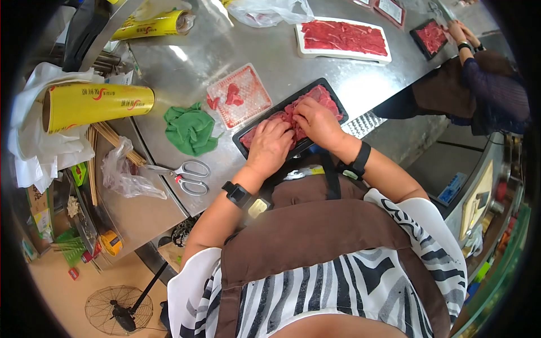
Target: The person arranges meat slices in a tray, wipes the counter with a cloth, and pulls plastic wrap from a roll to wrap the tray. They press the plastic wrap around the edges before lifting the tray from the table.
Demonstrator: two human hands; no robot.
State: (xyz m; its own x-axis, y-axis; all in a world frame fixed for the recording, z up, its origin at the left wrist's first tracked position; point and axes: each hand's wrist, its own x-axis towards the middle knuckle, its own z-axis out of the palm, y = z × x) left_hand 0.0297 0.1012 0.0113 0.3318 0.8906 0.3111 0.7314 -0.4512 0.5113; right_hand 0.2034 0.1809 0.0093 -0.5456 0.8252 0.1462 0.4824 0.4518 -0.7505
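Observation:
A black tray [241,147] of raw red meat [328,100] lies at the counter's near edge, turned at a slant. My left hand [269,147] is over the tray's left half, its bent fingers pressed together on the meat. At the right half, my right hand [319,123] has its fingers curled in a pinch on the meat, fingertips close to the left hand's. Just beyond sits a clear tray [248,79] with a red-stained white liner, holding a few small meat scraps [233,94].
A green cloth [190,128], scissors [191,176] and a yellow film roll [98,106] lie to the left. Beyond is a white tray [304,52] of meat slices. At the far right, another person's hands [459,32] touch a black meat tray [429,38]. A fan [119,310] stands below left.

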